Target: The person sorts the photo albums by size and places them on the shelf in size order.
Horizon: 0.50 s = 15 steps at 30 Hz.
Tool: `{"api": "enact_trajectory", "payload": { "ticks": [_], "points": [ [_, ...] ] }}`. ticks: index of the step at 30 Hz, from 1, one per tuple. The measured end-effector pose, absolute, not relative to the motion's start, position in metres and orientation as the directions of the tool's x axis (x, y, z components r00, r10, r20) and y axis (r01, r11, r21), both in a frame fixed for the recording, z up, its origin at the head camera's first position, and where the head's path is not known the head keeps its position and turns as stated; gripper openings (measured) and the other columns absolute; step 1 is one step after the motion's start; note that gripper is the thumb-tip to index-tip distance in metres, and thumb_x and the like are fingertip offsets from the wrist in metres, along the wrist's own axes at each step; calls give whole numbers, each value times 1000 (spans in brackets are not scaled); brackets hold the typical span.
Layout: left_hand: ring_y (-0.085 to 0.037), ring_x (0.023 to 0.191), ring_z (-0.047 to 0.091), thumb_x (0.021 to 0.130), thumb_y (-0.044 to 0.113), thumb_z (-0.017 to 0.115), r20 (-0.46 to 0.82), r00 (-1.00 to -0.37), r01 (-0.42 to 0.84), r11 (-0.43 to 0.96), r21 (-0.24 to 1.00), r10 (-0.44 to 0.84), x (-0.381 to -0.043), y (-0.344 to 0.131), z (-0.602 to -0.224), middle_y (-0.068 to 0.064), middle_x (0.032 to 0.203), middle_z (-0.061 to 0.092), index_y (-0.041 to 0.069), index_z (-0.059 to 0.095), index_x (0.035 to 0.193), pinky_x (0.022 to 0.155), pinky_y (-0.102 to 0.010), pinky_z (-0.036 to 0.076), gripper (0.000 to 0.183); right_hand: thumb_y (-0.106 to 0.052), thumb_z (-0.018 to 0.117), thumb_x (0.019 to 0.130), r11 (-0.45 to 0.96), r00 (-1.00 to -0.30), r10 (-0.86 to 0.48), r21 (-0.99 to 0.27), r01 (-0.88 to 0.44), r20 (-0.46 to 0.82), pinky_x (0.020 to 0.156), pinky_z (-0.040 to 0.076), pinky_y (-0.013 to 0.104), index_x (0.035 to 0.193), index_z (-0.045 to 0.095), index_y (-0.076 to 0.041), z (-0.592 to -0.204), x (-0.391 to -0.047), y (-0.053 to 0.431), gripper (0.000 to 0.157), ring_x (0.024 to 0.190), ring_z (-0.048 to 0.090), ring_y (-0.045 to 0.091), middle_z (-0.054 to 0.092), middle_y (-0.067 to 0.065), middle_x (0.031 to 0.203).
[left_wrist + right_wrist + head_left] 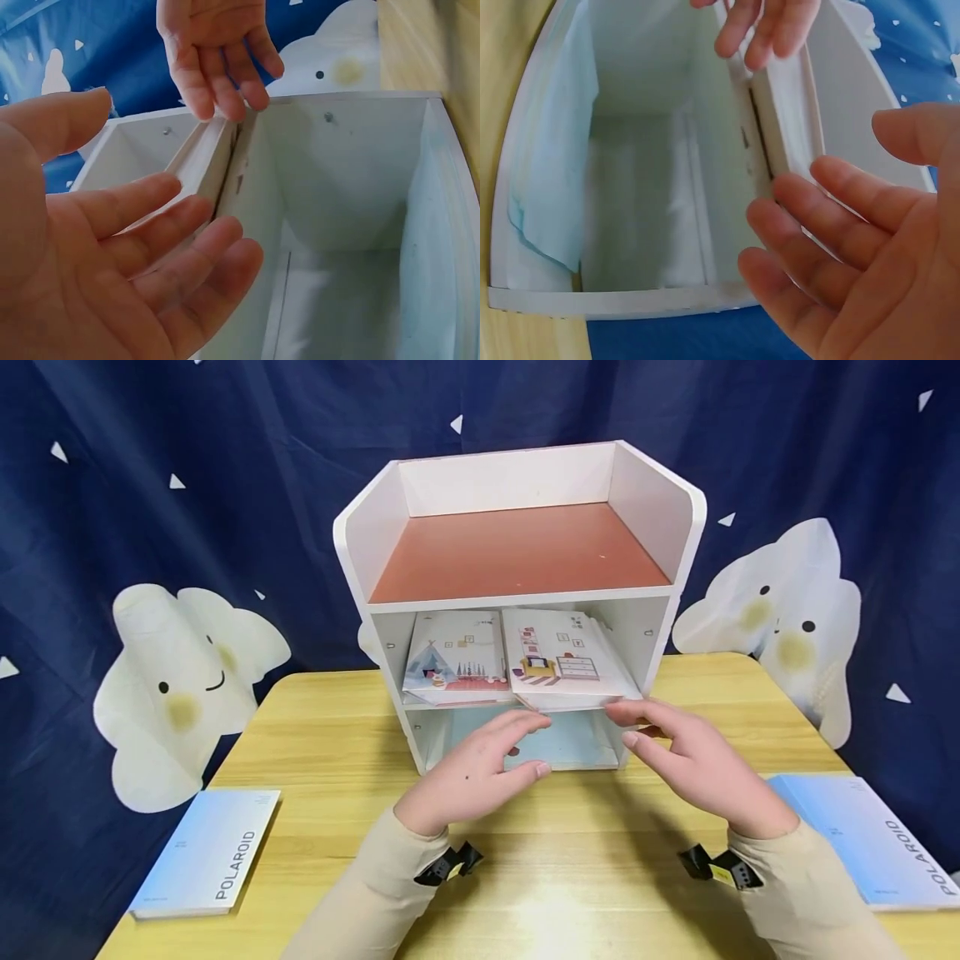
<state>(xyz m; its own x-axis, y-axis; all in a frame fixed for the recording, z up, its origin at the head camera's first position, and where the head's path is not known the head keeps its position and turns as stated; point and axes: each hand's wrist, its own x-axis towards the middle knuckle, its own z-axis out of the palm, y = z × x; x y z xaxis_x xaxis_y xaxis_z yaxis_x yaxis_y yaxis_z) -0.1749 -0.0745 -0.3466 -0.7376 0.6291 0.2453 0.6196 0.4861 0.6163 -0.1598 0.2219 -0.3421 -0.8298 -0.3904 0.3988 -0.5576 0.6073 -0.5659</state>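
Observation:
Two stacks of illustrated books lie flat on the middle shelf of a small white cabinet (690, 527). The left book (457, 652) shows a blue tent; the right book (562, 652) shows a sofa and drawers, and its front edge reaches the shelf front. My left hand (480, 772) is in front of the shelf with fingers extended and thumb apart, holding nothing. Opposite it, my right hand (690, 760) has its fingertips right at the right book's front corner, the fingers relaxed. In the wrist views both palms face the shelf, my left fingers (187, 255) and right fingers (817, 247) spread.
A blue-white POLAROID book (210, 852) lies on the table's left side, another POLAROID book (862, 843) on the right, behind my right forearm. The cabinet has a red-brown top shelf (525, 552) and a pale blue lower compartment (570, 739). A dark blue curtain (262, 443) hangs behind.

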Motion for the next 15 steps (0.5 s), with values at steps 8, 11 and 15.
{"api": "enact_trajectory", "payload": {
  "ticks": [8,11,15],
  "points": [
    [-6,121,53,102,31,61,257,-759,562,403,723,599,-184,-72,-356,10,153,40,23,41,154,92,-25,52,57,-10,59,102,563,-825,-387,-603,-565,412,87,52,24,140,60,-17,-354,-171,216,38,110,63,18,58,-4,137],
    [-6,122,53,102,29,62,255,-772,538,386,749,582,-187,-71,-359,12,153,39,23,41,155,90,-26,54,57,-7,59,101,540,-819,-384,-616,-573,425,87,51,21,139,59,-16,-358,-173,214,39,107,63,19,57,-3,137],
    [-9,125,52,101,27,62,276,-772,541,362,759,573,-191,-69,-363,10,152,41,22,42,154,89,-27,54,57,-4,58,100,528,-821,-379,-629,-571,428,87,51,20,138,60,-14,-362,-176,212,39,109,63,23,57,0,135]
  ]
}}
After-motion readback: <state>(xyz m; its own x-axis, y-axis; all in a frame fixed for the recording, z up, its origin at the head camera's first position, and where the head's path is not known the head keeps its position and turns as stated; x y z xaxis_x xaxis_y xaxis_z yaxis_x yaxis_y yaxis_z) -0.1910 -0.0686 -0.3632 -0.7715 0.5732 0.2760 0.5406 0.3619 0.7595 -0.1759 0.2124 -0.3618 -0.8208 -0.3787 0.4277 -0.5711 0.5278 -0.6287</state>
